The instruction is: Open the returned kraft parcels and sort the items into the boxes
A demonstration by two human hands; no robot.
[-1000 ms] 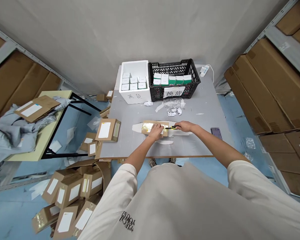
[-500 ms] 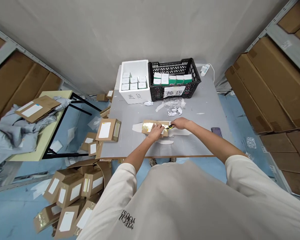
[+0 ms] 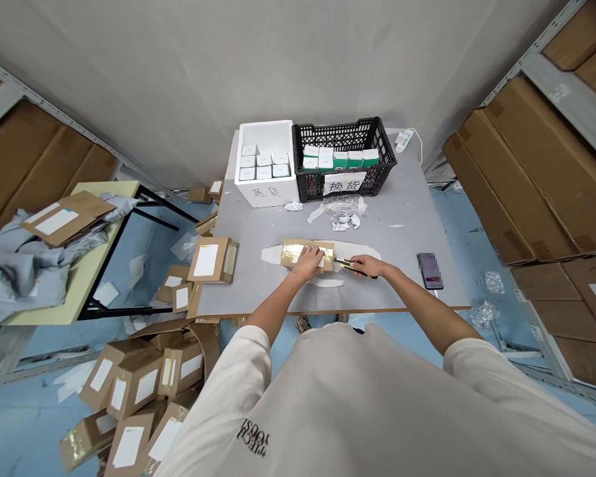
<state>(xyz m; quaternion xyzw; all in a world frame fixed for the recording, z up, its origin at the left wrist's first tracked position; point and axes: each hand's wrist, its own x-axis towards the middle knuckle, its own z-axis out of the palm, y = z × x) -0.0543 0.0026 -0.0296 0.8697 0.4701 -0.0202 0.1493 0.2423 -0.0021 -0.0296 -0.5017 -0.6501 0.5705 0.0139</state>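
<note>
At the upper left of the frame we saw a pale yellow folding table [image 3: 87, 262] carrying rumpled grey plastic mailers [image 3: 27, 268] and a flat cardboard mailer [image 3: 68, 218] with a white label. Below it, at the lower left, a heap of labelled cardboard boxes [image 3: 139, 384] lay on the blue floor [image 3: 34, 411]. More labelled boxes [image 3: 211, 260] sat at the left edge of the grey surface [image 3: 402, 232].

At the top of the surface stood a white foam box [image 3: 265, 192] packed with small white cartons, and just beside it a black plastic crate [image 3: 345, 132] holding white and green cartons, with a paper sign [image 3: 341, 184] in Chinese on its front. Crumpled clear plastic and paper scraps [image 3: 342, 211] lay just below the crate.

At the middle of the surface, a taped cardboard parcel [image 3: 298, 252] lay flat. Our left hand [image 3: 308, 262] pressed on it, fingers [image 3: 315, 252] resting on top and not gripping. Our right hand [image 3: 370, 266] sat just right of the parcel, its fingers [image 3: 358, 264] clenched around a yellow-and-black utility knife [image 3: 345, 264], whose tip reached the parcel's right edge. Further right lay a phone [image 3: 430, 271], and large cartons [image 3: 541, 172] filled the shelves along the right side.
</note>
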